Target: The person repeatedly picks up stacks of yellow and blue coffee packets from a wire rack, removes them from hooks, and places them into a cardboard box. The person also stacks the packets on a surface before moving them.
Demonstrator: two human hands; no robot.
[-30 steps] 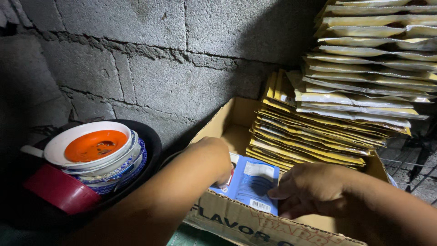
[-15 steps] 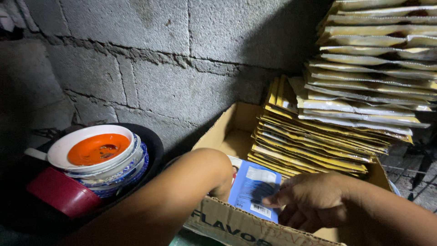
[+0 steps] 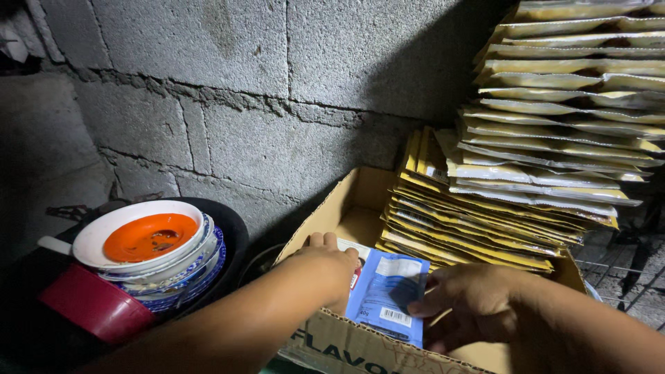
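- Your right hand (image 3: 478, 305) has its fingers (image 3: 424, 305) closed lightly on the blue packet (image 3: 386, 294), standing inside the cardboard box (image 3: 360, 346).
- Your left hand (image 3: 331, 266) rests curled on packets beside it; grip cannot be told.
- Yellow packets (image 3: 471, 221) fill the box behind.
- Stacked bowls (image 3: 149, 249) sit well left.

Surface itself too dark to make out. On it: cardboard box (image 3: 325, 208) against block wall (image 3: 277, 90), dark round tray (image 3: 232, 228) of stacked dishes just left.
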